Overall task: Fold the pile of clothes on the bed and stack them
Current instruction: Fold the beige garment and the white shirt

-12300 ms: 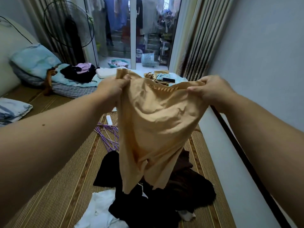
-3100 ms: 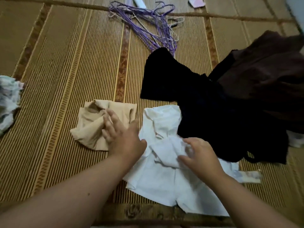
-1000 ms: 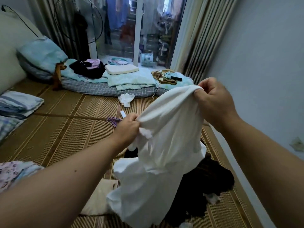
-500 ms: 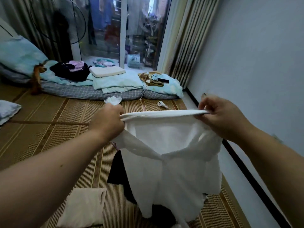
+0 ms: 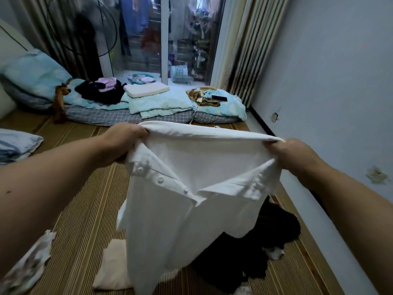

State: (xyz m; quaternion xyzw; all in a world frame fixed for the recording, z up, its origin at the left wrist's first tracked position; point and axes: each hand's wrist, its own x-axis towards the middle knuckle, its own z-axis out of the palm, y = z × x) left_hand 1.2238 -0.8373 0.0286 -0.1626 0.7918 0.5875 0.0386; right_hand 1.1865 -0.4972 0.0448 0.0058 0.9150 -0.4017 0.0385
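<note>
A white collared shirt [image 5: 182, 209] with buttons hangs in the air in front of me, stretched wide by its top edge. My left hand [image 5: 124, 138] grips the shirt's left corner and my right hand [image 5: 291, 151] grips its right corner. Below and behind the shirt lies a pile of dark clothes [image 5: 259, 248] on the woven mat [image 5: 85, 209]. A folded beige garment [image 5: 112, 267] rests on the mat at the lower left of the shirt, partly hidden by it.
A patterned cloth [image 5: 27, 265] lies at the lower left. Folded bedding [image 5: 157, 103], pillows [image 5: 34, 75] and a phone [image 5: 219, 98] sit at the far end by the glass door. A wall [image 5: 329, 81] runs along the right. A standing fan [image 5: 85, 28] is at the back left.
The shirt went from bunched in my hands to spread wide by its top edge. Both hands have moved further apart, and the collar and buttons now face me.
</note>
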